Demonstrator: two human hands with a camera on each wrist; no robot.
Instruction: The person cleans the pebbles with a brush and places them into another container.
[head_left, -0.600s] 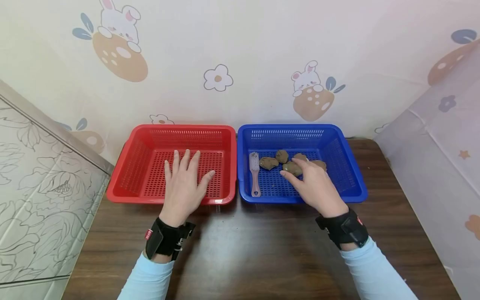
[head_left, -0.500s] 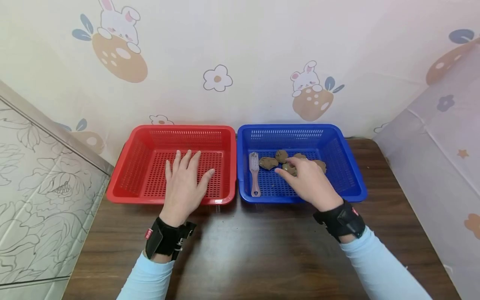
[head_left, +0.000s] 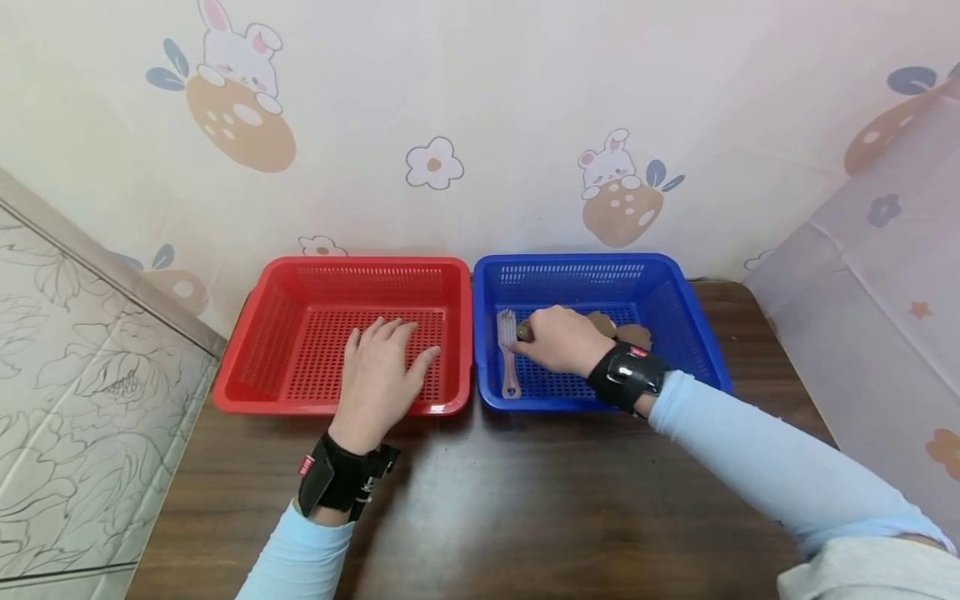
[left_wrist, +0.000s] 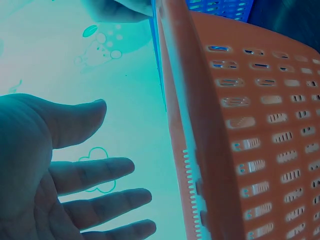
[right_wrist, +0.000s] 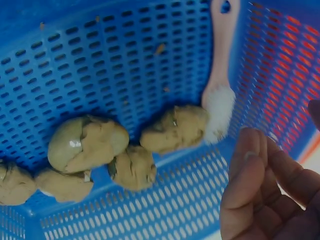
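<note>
In the blue basket [head_left: 555,404], 1 egg [right_wrist: 90,144] is partly bare and 4 lumps [right_wrist: 175,131] look mostly muddy, so little seems done. The brush [right_wrist: 220,70] lies there ungripped; near it, the right hand [head_left: 564,340] bends its fingers, holding nothing visible. The left hand [head_left: 381,379] spreads its fingers over the red basket [head_left: 277,407].

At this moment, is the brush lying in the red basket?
No, the brush lies in the blue basket, on the side nearest the red basket.

In the right wrist view, we see one muddy lump [right_wrist: 14,186] and the brush [right_wrist: 220,75] cut off by the edges.
</note>
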